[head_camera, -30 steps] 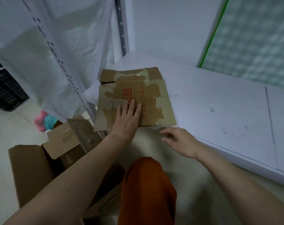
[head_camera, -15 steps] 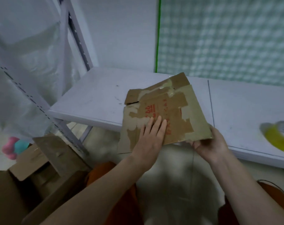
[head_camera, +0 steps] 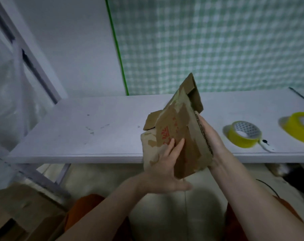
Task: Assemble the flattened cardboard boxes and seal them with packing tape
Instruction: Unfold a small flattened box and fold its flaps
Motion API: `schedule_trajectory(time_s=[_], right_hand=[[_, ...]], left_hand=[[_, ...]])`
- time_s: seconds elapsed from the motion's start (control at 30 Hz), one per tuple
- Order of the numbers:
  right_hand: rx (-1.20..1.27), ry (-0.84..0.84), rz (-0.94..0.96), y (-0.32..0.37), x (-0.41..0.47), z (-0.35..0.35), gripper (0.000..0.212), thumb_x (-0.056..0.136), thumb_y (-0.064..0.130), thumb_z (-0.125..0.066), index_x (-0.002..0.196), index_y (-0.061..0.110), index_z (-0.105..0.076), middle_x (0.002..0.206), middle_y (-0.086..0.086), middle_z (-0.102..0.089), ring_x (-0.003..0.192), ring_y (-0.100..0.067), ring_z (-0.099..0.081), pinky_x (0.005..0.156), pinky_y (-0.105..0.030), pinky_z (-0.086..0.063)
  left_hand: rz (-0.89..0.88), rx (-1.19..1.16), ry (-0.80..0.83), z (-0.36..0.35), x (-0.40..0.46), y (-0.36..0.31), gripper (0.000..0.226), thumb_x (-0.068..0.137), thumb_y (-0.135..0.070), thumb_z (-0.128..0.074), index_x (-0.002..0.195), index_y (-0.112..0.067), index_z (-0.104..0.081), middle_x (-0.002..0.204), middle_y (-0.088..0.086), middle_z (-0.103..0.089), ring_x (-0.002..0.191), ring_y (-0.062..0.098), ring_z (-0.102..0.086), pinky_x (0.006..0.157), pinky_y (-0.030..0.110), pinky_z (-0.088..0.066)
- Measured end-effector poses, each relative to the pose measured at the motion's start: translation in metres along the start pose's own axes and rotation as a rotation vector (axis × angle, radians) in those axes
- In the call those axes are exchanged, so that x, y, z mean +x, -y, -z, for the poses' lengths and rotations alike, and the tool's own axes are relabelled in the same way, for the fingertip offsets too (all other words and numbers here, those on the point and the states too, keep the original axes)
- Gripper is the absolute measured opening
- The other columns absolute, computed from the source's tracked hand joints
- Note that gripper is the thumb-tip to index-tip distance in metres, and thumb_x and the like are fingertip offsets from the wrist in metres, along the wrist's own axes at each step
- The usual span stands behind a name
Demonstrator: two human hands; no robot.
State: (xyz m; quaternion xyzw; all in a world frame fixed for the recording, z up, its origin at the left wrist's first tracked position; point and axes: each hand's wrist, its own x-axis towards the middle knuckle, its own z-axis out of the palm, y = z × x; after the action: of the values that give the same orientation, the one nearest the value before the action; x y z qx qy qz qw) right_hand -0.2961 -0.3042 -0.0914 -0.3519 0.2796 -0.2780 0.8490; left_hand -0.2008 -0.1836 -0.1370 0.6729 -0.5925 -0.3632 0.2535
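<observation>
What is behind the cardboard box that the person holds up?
Behind the cardboard box you see the white table and the checked wall covering. The table area directly behind it is covered, so anything lying there cannot be seen.

Bare forearms, no sleeves — orange trousers [head_camera: 83, 211] at knees.

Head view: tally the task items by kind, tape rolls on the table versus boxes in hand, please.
Yellow tape rolls: 2 (nearer roll, far-right roll, on the white table)
Flattened cardboard box: 1
Total: 3
</observation>
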Motion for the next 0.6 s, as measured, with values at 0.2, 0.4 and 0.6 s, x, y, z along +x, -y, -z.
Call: schedule_trajectory(time_s=[0.2,0.4,0.6], right_hand=[[-0.115,0.067,0.037,-0.008,-0.002,-0.012,0.035,0.097,0.044,-0.042,0.1,0.021,-0.069,0.091,-0.004,-0.074,0.078,-0.015,-0.071,0.062,-0.028,-0.056],[-0.281,0.107,0.098,-0.017,0.001,-0.029,0.045,0.09,0.059,-0.048,0.126,0.035,-0.057,0.122,0.002,-0.066,0.109,-0.017,-0.065,0.09,-0.043,-0.052],[-0.445,0.149,0.162,-0.007,-0.001,-0.028,0.035,0.095,0.046,-0.048,0.129,0.04,-0.053,0.117,0.006,-0.067,0.105,-0.017,-0.064,0.07,-0.029,-0.052]], left_hand=[[0.09,-0.538,-0.19,0.038,0.016,-0.033,0.093,0.066,-0.082,-0.056,0.145,-0.041,-0.031,0.146,-0.016,-0.042,0.132,0.01,-0.044,0.11,0.044,-0.038],[0.245,-0.668,-0.299,0.057,0.031,-0.056,0.081,0.072,-0.08,-0.052,0.128,-0.022,-0.057,0.102,0.006,-0.069,0.103,0.022,-0.064,0.08,0.035,-0.051],[0.357,-0.806,-0.239,0.088,0.028,-0.064,0.057,0.089,-0.062,-0.044,0.103,-0.011,-0.063,0.083,0.011,-0.058,0.08,0.028,-0.056,0.089,0.048,-0.047]])
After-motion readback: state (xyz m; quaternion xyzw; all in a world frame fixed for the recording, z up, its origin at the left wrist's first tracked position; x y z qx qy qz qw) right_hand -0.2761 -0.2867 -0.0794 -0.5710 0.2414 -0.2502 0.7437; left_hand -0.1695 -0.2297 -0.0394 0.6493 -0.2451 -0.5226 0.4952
